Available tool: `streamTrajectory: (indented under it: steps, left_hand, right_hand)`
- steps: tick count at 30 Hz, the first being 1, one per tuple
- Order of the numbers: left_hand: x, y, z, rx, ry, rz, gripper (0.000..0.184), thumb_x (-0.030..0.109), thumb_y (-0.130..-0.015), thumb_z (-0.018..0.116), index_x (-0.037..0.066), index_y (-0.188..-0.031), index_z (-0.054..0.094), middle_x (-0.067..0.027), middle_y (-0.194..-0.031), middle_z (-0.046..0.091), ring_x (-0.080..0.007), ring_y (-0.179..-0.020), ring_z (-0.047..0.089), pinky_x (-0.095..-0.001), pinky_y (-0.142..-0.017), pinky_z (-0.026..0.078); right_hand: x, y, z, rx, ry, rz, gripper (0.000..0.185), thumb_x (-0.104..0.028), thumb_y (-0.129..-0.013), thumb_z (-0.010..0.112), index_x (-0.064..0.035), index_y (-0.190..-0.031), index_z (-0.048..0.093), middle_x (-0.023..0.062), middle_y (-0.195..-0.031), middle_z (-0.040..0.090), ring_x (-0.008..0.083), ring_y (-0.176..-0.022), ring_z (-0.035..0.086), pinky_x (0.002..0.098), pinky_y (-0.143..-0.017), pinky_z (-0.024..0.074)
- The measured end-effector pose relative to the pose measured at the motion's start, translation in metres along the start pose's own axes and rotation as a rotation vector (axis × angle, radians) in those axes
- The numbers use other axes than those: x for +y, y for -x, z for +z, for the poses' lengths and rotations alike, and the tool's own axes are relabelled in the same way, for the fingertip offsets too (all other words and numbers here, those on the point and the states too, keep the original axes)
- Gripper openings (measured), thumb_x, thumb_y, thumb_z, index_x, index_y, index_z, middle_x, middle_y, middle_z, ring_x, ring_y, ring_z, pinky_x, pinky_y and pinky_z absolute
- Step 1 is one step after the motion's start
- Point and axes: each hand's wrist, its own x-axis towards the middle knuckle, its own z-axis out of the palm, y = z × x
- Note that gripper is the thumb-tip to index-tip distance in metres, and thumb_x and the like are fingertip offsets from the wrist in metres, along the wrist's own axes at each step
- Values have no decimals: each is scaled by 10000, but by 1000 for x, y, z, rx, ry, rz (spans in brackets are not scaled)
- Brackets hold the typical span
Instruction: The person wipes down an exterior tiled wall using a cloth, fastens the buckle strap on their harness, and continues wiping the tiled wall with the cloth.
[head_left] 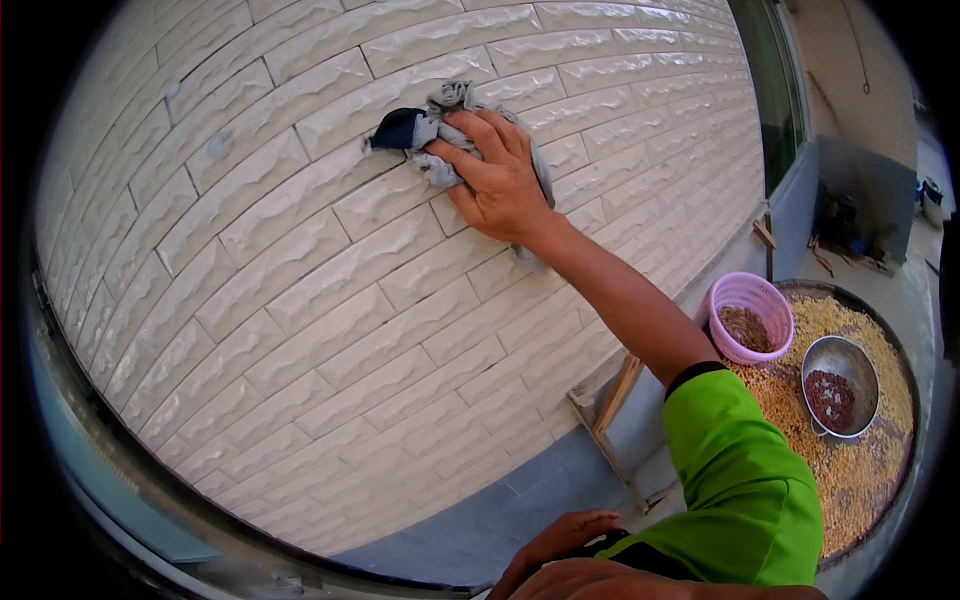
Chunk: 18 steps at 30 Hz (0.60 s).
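Observation:
A bunched grey cloth (455, 97) with a dark blue part is pressed against the white brick-patterned wall (290, 290). My right hand (497, 180) grips it, fingers over the cloth, arm stretched out in a green sleeve. Low in the view, near my body, my left hand (580, 528) shows only in part, away from the cloth and the wall. Its fingers look close together, and what they hold, if anything, is hidden.
At the right a large round tray (900, 350) of yellow grains bears a pink basket (718, 320) and a metal strainer (868, 385) with reddish contents. A wooden frame (610, 445) leans by the wall's base. A window (775, 110) lies beyond.

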Motion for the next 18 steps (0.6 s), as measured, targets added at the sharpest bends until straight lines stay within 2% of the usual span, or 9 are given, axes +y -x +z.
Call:
streamTrajectory:
  steps: [5,8,9,10,12,13,15,16,18]
  left_hand:
    - [22,12,0,29,-15,-94,447,320,-1089,544,10,-1409,575,-45,-1245,712,-121,-1158,616,-260,-1031,449]
    - [6,13,-2,31,88,-79,454,316,-1090,543,1,-1416,567,-51,-1245,712,-122,-1165,614,-263,-1037,449]
    - [5,15,-2,28,93,-80,454,316,-1090,543,1,-1416,567,-51,-1245,712,-122,-1165,614,-263,-1037,449]
    - [5,16,-2,30,63,-73,458,318,-1089,544,1,-1419,565,-50,-1246,712,-124,-1170,615,-266,-1040,449]
    - [1,16,-2,32,38,-63,462,320,-1089,546,1,-1423,564,-49,-1246,712,-125,-1175,616,-269,-1042,450]
    - [-4,15,-4,21,54,-56,463,321,-1088,547,5,-1426,563,-50,-1252,712,-127,-1182,617,-273,-1045,451]
    - [-4,14,-3,5,68,-50,464,322,-1087,548,9,-1428,563,-52,-1257,712,-129,-1188,618,-277,-1048,451]
    - [0,13,-2,10,27,-29,454,341,-1080,557,15,-1395,589,-51,-1217,724,-122,-1136,624,-272,-1013,465]
    - [7,11,0,14,-50,-46,453,366,-1069,574,27,-1366,614,-57,-1196,729,-116,-1095,628,-265,-983,475]
  right_hand:
    - [36,6,-6,-42,79,-44,442,-46,-760,629,-124,-1185,721,140,-1395,562,382,-1298,501,504,-1099,390]
    - [74,18,-21,60,214,94,496,31,-753,569,-53,-1224,700,197,-1407,555,415,-1305,506,493,-1124,385]
    - [90,26,-27,89,276,161,462,-37,-758,605,-55,-1208,706,205,-1380,562,415,-1284,512,522,-1103,392]
    - [106,34,-36,117,381,162,453,-62,-779,624,-49,-1225,699,223,-1363,565,421,-1270,519,520,-1090,394]
    - [116,52,-47,190,403,330,409,-114,-831,649,-48,-1232,697,233,-1378,550,424,-1273,513,511,-1085,386]
    - [117,61,-50,185,404,329,409,-114,-831,649,-48,-1232,697,233,-1378,550,424,-1273,513,511,-1085,386]
    - [119,75,-55,186,265,529,397,-196,-882,678,-57,-1254,689,233,-1427,513,426,-1311,480,501,-1102,361]
    - [121,79,-56,184,273,530,397,-196,-882,678,-57,-1254,689,233,-1427,513,426,-1311,480,501,-1102,361]
    - [122,89,-56,67,28,452,526,-228,-861,726,-103,-1364,637,230,-1494,458,420,-1384,401,528,-1140,313]
